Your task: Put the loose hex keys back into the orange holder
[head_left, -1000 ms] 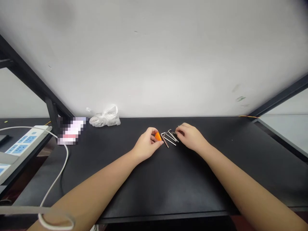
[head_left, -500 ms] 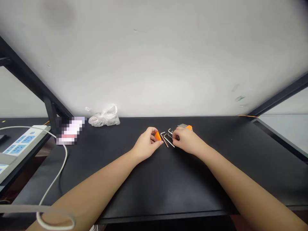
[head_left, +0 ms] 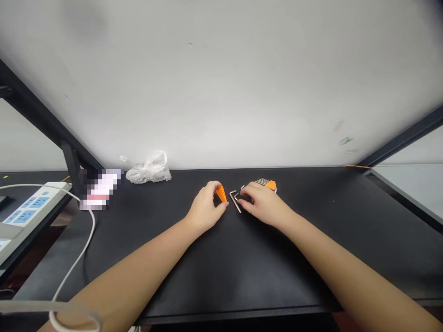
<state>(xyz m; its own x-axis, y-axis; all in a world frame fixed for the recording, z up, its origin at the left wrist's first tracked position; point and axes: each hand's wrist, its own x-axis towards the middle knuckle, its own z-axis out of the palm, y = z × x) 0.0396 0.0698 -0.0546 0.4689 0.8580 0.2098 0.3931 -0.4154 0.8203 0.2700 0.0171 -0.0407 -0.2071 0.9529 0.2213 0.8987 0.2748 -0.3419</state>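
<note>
On the black table (head_left: 221,258), my left hand (head_left: 204,210) pinches a small orange holder (head_left: 220,193) between thumb and fingers. Just right of it lie several silver hex keys (head_left: 235,200). My right hand (head_left: 263,203) rests over them with its fingers curled down on the keys; I cannot make out whether it grips one. Behind my right hand lies another orange holder with hex keys in it (head_left: 267,183).
A crumpled clear plastic bag (head_left: 149,169) lies at the back by the white wall. A blurred pink and white item (head_left: 98,189) sits left of it. A white power strip (head_left: 26,214) and its cable (head_left: 78,258) lie at the left.
My right hand slid left over the loose hex keys, uncovering the orange key holder behind it. My left hand tilted its orange holder and shifted slightly left.
</note>
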